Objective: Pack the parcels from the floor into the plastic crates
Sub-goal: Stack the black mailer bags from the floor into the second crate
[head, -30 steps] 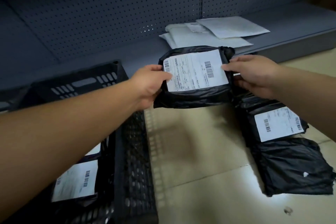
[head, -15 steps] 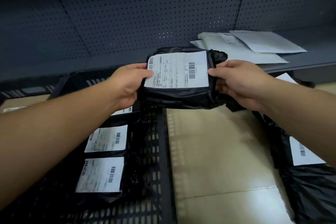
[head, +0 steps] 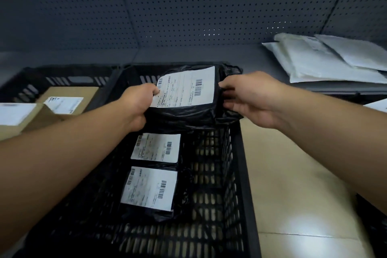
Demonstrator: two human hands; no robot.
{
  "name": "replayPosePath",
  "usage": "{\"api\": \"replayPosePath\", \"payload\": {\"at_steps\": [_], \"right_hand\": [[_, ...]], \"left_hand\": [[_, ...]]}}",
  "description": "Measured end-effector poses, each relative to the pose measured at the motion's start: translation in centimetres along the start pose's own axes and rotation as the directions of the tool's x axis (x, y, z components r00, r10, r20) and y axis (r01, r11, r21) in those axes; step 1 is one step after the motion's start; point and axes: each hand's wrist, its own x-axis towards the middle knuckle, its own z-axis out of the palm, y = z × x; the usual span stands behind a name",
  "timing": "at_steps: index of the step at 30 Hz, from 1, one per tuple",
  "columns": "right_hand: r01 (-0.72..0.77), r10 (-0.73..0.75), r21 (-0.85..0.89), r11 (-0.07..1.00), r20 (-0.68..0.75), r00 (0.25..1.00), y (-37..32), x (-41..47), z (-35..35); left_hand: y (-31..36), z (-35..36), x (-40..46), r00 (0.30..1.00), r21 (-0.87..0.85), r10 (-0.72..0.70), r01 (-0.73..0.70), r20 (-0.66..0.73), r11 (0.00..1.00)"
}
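Observation:
A black plastic-wrapped parcel [head: 184, 112] with a white shipping label hangs over the far end of a black lattice plastic crate [head: 245, 174]. My left hand [head: 138, 104] grips its left edge, thumb on the label's corner. At the parcel's right edge my right hand [head: 251, 96] pinches the black wrap between thumb and fingers. Two more black labelled parcels lie inside the crate, one [head: 157, 148] just below the held parcel and one [head: 149, 188] nearer to me.
A second black crate [head: 41, 77] at the left holds brown cardboard boxes [head: 69, 98]. White mailers [head: 326, 60] lie on the grey shelf under the pegboard wall. Beige floor runs right of the crate, with dark parcels [head: 374, 226] at the right edge.
Both hands have carried the parcel leftward from above the floor to above the crate. My view has turned left, so the crate's inside and the second crate now show.

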Motion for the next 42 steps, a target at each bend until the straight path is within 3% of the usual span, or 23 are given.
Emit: {"api": "replayPosePath", "payload": {"at_steps": [11, 17, 23, 27, 30, 36, 39, 42], "right_hand": [[-0.170, 0.194, -0.284, 0.944, 0.057, 0.979, 3.6, 3.2, 7.6], [-0.251, 0.276, -0.392, 0.885, 0.008, 0.961, 6.5, 3.6, 9.7], [-0.335, 0.364, -0.431, 0.838, -0.016, 0.931, 9.1, 4.9, 11.4], [-0.382, 0.408, -0.399, 0.834, -0.023, 0.913, 10.9, 6.4, 12.3], [-0.404, 0.419, -0.362, 0.840, -0.040, 0.907, 11.8, 7.2, 13.1], [-0.391, 0.374, -0.355, 0.849, -0.118, 0.920, 13.2, 8.3, 14.1], [-0.372, 0.354, -0.391, 0.842, -0.121, 0.927, 13.3, 8.3, 14.3], [-0.354, 0.342, -0.439, 0.826, -0.110, 0.933, 13.6, 8.4, 14.5]], "left_hand": [[-3.3, -4.0, 2.8, 0.991, 0.246, -0.079, 0.104, -0.109, 0.964], [-6.2, -4.2, 5.1, 0.989, 0.614, -0.012, 0.101, -0.147, 0.783], [-8.2, -4.4, 4.9, 0.995, 0.793, -0.065, 0.103, -0.080, 0.601], [-9.1, -4.7, 5.1, 0.988, 0.786, -0.125, 0.147, -0.090, 0.600], [-9.4, -5.0, 5.3, 0.990, 0.799, -0.141, 0.106, -0.026, 0.592], [-10.6, -5.1, 6.6, 0.983, 0.978, -0.140, -0.096, 0.122, 0.184], [-11.1, -5.0, 6.8, 0.988, 0.990, -0.090, -0.122, 0.129, 0.073], [-11.5, -4.4, 6.6, 0.983, 0.984, 0.061, -0.169, 0.172, -0.052]]}}
